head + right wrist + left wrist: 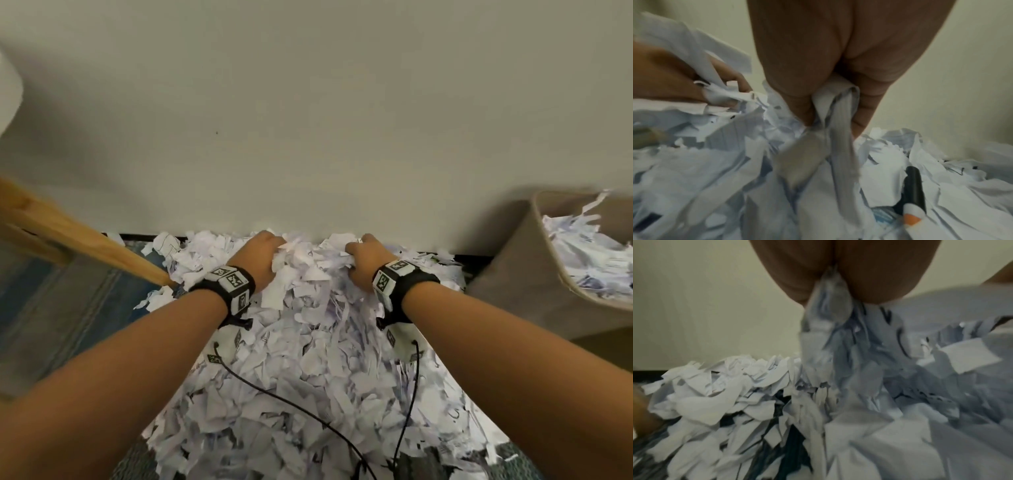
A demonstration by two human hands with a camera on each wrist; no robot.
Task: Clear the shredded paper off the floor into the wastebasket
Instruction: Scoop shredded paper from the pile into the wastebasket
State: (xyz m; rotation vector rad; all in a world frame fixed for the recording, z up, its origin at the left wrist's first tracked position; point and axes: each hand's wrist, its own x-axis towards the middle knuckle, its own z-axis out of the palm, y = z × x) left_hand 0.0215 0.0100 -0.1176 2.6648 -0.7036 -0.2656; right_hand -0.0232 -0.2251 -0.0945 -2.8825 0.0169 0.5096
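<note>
Against the wall (308, 120), shredded paper (308, 359) is covering the floor left of the wastebasket (534, 274). Left hand (262, 255) and right hand (368, 258) are clenching clumps near the wall; loose strips are likely slipping out if they are carried to the wastebasket.

A plain pale wall (308, 120) meets blue patterned carpet (68, 308).

Blue carpeted floor (78, 308) under heaped shredded paper (308, 377), wastebasket (507, 274) alongside
</note>
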